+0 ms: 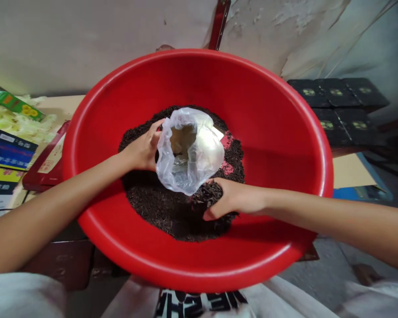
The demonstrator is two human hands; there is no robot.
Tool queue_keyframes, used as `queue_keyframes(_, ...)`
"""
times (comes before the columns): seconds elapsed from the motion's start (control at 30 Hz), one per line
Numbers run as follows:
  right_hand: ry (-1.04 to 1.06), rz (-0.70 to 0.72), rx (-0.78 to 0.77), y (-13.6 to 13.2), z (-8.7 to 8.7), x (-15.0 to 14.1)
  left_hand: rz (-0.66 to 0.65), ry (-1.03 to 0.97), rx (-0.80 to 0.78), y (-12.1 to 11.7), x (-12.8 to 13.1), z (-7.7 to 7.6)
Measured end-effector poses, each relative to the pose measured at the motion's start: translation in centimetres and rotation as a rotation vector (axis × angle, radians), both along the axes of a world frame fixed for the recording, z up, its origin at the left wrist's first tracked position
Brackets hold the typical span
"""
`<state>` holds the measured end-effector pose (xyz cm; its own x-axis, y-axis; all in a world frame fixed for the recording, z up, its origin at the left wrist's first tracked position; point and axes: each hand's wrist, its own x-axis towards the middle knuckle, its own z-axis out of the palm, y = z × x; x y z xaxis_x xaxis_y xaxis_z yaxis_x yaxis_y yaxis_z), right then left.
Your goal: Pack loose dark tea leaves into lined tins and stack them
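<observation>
A big red plastic basin holds a layer of dark dried leaves that look like loose tea. Over the leaves, a clear plastic bag is tipped with its mouth toward me; its inside looks brownish, with a few dark bits. My left hand grips the bag's left side, the fingertips partly hidden behind it. Just below the bag's lower right edge, my right hand is cupped round a handful of the leaves. Right of the bag, pink patches of the basin floor show through.
Left of the basin lie a dark red box, a green packet and blue-and-yellow printed packaging. Several black boxes are stacked at the right, above a cardboard piece. A wall stands close behind.
</observation>
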<state>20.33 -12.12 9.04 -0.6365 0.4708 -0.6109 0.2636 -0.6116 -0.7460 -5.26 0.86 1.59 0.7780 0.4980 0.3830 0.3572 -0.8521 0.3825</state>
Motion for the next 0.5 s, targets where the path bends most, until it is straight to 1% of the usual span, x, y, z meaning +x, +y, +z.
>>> queue_keyframes(0.07,0.072,0.014,-0.105,-1.1,1.6,0.0,-0.026,-0.007,0.01,-1.0,0.7,-0.1)
queue_keyframes(0.13,0.112,0.016,-0.178,-1.9,2.8,-0.2,-0.025,-0.009,0.04,-1.4,1.3,0.0)
queue_keyframes(0.2,0.136,-0.046,-0.161,-2.0,3.6,-0.4,-0.013,0.004,0.066,-1.5,1.7,0.0)
queue_keyframes(0.27,0.157,-0.153,-0.051,-1.3,4.2,-0.6,-0.002,0.019,0.069,-1.5,1.9,-0.1)
queue_keyframes(0.37,0.156,-0.285,0.185,0.8,4.6,-1.4,0.011,0.019,0.047,-1.4,1.8,-0.2)
queue_keyframes(0.43,0.109,-0.356,0.376,2.6,4.2,-2.1,0.018,0.005,0.035,-1.4,1.6,-0.2)
queue_keyframes(0.5,0.001,-0.426,0.62,4.5,3.2,-3.0,0.043,-0.011,0.014,-1.5,1.5,0.0)
